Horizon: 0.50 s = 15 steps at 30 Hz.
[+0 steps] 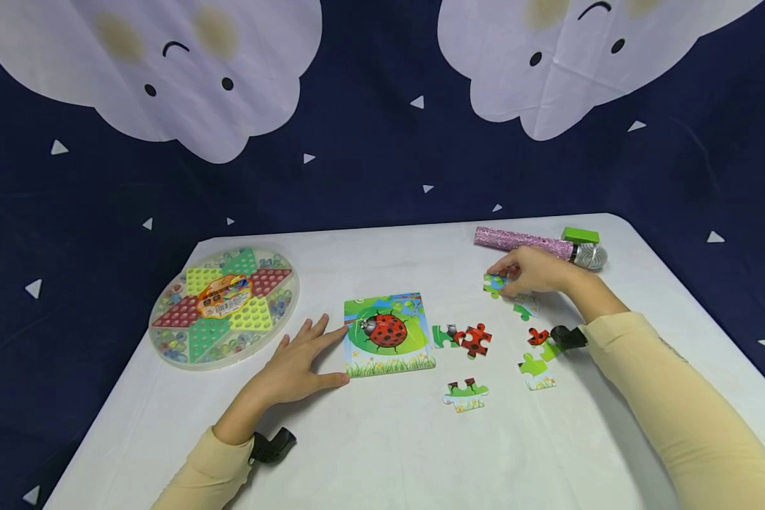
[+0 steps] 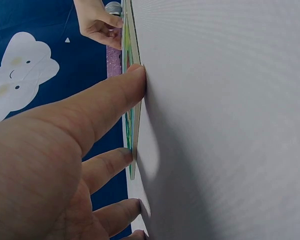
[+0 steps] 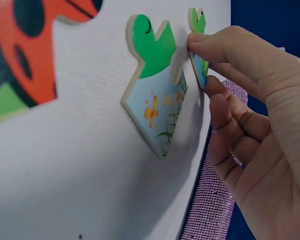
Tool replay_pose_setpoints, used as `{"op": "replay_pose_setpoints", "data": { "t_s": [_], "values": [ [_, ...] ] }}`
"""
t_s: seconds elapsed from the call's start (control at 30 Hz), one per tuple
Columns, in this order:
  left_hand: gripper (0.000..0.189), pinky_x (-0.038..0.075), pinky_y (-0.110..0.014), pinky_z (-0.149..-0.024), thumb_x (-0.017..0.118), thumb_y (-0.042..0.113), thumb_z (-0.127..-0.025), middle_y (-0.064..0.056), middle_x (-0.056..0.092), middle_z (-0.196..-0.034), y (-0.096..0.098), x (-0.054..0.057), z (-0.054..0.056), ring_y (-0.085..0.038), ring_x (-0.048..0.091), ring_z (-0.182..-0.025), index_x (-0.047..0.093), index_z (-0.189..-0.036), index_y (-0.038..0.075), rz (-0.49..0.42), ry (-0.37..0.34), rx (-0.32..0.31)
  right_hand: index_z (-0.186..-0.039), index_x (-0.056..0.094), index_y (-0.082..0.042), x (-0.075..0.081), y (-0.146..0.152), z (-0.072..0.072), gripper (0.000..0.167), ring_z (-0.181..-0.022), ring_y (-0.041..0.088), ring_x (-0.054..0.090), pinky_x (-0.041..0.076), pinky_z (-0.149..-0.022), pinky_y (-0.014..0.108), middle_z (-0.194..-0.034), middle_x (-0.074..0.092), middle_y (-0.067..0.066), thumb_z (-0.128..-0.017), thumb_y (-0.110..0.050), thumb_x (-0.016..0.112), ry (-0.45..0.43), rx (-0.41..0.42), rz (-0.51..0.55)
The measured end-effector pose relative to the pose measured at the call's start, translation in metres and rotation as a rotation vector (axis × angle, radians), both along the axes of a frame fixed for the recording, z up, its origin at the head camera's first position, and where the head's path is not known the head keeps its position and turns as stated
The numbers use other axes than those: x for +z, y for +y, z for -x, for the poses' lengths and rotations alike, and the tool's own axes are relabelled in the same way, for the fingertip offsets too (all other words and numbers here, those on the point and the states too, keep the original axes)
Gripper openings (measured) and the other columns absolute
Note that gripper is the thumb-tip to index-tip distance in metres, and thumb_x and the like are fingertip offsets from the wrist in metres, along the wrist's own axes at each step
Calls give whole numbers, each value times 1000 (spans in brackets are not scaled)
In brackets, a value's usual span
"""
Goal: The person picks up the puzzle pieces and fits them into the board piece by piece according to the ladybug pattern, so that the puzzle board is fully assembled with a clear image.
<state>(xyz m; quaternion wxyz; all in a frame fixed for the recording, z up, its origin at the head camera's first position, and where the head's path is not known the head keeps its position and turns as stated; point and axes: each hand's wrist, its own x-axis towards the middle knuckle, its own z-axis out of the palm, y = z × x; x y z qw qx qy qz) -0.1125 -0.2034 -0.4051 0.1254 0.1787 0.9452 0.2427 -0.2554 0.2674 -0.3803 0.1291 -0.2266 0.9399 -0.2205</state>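
Note:
A square ladybug puzzle board (image 1: 389, 336) lies mid-table. My left hand (image 1: 299, 365) is spread at its left side, the thumb and index fingertips right at the board's edge. In the left wrist view, the thumb (image 2: 110, 97) lies along that edge. Farther back on the right, my right hand (image 1: 534, 270) pinches a green and blue puzzle piece (image 1: 494, 285) between thumb and fingers. The right wrist view shows this piece (image 3: 197, 47) at the fingertips, with a green and light-blue flowered piece (image 3: 155, 85) lying nearer the camera.
Red ladybug pieces (image 1: 475, 341) lie just right of the board, and a grass piece (image 1: 467, 395) is in front. More pieces (image 1: 535, 368) lie under the right forearm. A pink glitter microphone (image 1: 523, 241) and green block (image 1: 580, 235) sit behind; a round marble game board (image 1: 223, 308) is at left.

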Motion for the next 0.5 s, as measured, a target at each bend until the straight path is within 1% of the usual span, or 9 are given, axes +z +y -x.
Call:
{"op": "replay_pose_setpoints", "data": {
  "t_s": [0.2,0.27,0.4,0.5],
  "values": [
    [88,12,-85,-122,81,53,-92,-22,22,-178,0,-1,1,-55,15,-164,43,-166,24,27,3,3,-128,79,-7,-2,-1,1,45,-102,22,65,56,-94,46,-120,77,11,-87,-21,88,13,-3,2],
    [88,12,-85,-122,81,52,-92,-22,22,-178,0,-2,1,-55,15,-164,43,-166,24,27,7,4,-128,79,-7,-3,-2,2,45,-101,21,63,56,-93,44,-118,78,9,-86,-20,88,18,-5,5],
    [88,11,-85,-122,81,52,-92,-22,22,-178,-1,-3,2,-54,14,-164,44,-166,24,22,8,4,-128,79,-8,-6,-4,3,45,-94,19,58,51,-85,36,-110,77,5,-86,-21,88,31,-9,-1],
    [88,11,-85,-122,81,52,-92,-22,22,-177,0,-2,2,-54,14,-164,44,-166,24,18,8,1,-128,79,-8,-8,-6,3,46,-91,19,54,47,-81,33,-105,75,4,-85,-20,88,32,-10,8]
  ]
}}
